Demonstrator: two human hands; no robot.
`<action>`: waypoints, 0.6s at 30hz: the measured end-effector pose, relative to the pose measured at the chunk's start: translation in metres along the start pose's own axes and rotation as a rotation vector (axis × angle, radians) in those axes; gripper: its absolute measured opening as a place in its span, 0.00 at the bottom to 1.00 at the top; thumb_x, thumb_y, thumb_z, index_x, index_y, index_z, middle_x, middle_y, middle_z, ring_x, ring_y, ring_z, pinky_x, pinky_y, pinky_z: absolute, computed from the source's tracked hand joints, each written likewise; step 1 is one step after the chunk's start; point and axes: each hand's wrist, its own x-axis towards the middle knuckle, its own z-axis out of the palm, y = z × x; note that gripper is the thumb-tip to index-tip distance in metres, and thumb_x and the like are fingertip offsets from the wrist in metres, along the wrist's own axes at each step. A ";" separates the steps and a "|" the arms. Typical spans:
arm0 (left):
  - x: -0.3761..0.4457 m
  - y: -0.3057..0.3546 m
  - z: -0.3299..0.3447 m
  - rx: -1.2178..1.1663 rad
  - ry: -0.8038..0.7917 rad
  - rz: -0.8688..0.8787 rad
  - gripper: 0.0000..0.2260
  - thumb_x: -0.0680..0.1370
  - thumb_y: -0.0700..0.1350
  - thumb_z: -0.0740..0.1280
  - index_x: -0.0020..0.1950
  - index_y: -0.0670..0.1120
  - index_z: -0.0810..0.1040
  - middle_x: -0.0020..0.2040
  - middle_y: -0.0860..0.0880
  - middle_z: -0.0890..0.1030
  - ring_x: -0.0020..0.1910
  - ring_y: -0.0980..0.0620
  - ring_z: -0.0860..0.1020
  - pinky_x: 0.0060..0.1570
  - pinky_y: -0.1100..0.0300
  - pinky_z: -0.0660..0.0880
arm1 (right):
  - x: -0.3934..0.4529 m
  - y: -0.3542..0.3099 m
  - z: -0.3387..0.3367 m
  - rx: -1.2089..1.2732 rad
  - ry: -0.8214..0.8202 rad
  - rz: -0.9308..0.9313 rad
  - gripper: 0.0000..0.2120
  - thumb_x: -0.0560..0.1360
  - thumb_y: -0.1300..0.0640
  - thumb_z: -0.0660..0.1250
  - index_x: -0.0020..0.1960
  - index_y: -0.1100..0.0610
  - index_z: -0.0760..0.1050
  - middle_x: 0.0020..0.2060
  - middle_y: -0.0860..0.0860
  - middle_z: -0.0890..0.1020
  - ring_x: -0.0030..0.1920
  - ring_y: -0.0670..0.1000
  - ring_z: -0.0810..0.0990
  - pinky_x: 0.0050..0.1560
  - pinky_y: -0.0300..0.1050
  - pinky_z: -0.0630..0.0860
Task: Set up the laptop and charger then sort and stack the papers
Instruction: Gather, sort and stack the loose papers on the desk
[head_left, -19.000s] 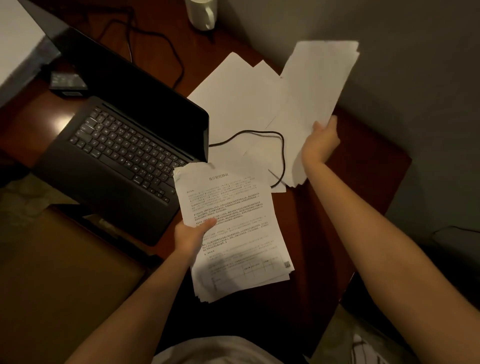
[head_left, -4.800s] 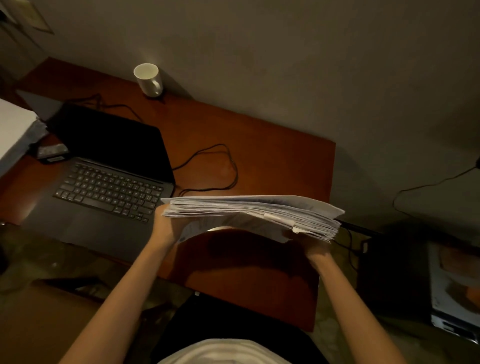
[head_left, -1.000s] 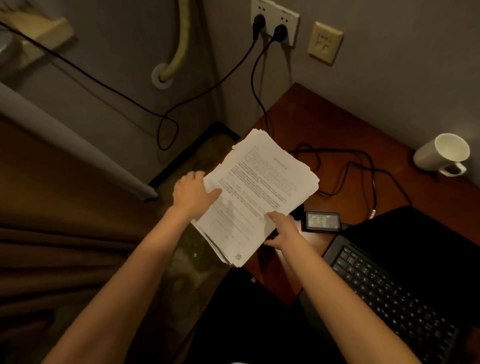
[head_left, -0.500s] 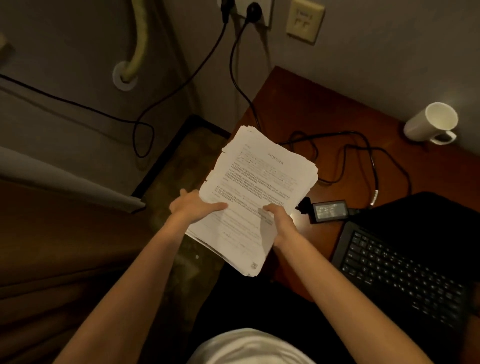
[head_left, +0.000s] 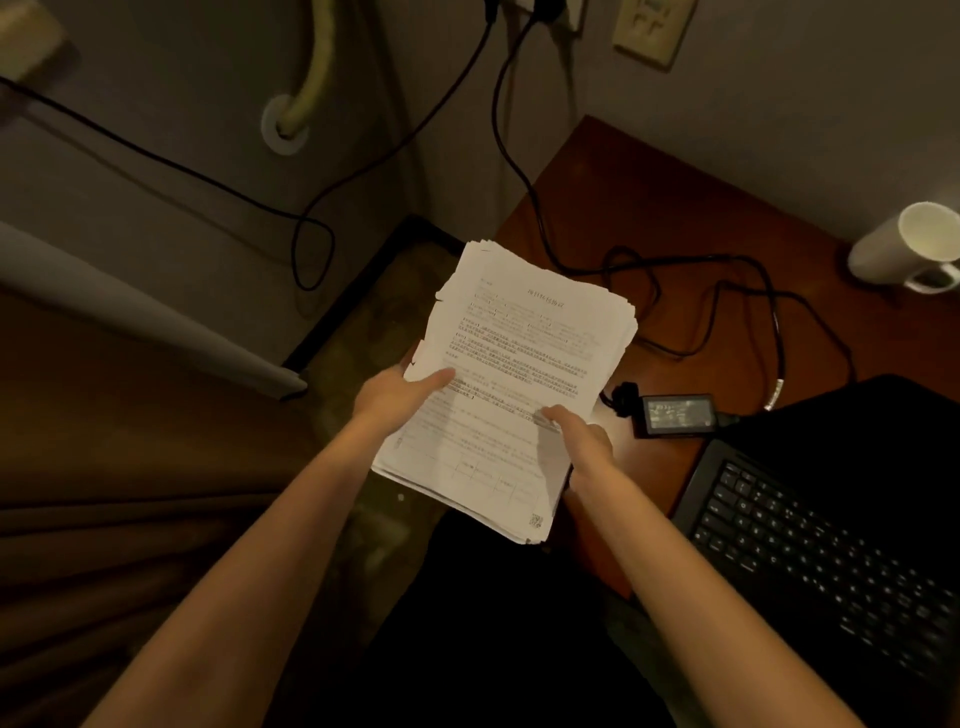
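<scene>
A thick stack of papers (head_left: 511, 392) is held in the air at the centre of the view, over the left edge of the desk (head_left: 670, 208), its near corner hanging past the wood; the top sheet is printed, and the far edges are seen to be ragged and not squared. The left hand (head_left: 397, 397) is clamped on the stack's edge at nine o'clock, thumb laid flat on top, the other fingers hidden beneath; the right hand (head_left: 579, 441) is pinched on the edge at four o'clock, thumb on top, fingers likewise out of sight.

The stack is judged moderately heavy as a whole yet limp; a sag would be expected if it were held by one edge only, and loose sheets may slide, since the paper is smooth. It is best gripped at two opposite long edges, near the middle, with support underneath.

The charger brick (head_left: 675, 414) lies on the desk at three o'clock of the stack, just beside it; its cable (head_left: 769, 291) is looped toward one o'clock; the laptop (head_left: 821, 551) sits open at four o'clock; a mug (head_left: 904, 249) stands well apart at two o'clock.
</scene>
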 end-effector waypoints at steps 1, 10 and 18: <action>0.001 0.001 0.001 0.002 0.003 0.010 0.27 0.70 0.68 0.66 0.61 0.51 0.72 0.55 0.51 0.78 0.53 0.48 0.77 0.52 0.51 0.75 | 0.000 0.002 0.001 0.005 0.017 -0.004 0.13 0.72 0.55 0.71 0.52 0.59 0.74 0.44 0.53 0.80 0.39 0.49 0.77 0.33 0.41 0.71; 0.021 -0.003 -0.012 -0.110 -0.222 -0.054 0.41 0.54 0.75 0.69 0.57 0.49 0.77 0.52 0.51 0.81 0.51 0.48 0.80 0.55 0.48 0.77 | 0.020 0.017 0.016 0.158 0.006 -0.043 0.27 0.59 0.44 0.79 0.53 0.56 0.79 0.48 0.51 0.84 0.48 0.54 0.83 0.54 0.52 0.79; 0.027 0.000 -0.020 -0.339 -0.487 -0.063 0.28 0.61 0.52 0.80 0.58 0.45 0.79 0.52 0.46 0.84 0.50 0.46 0.83 0.56 0.45 0.77 | 0.015 0.022 0.015 0.215 -0.170 -0.131 0.32 0.57 0.53 0.82 0.59 0.55 0.79 0.53 0.52 0.83 0.53 0.53 0.83 0.58 0.55 0.77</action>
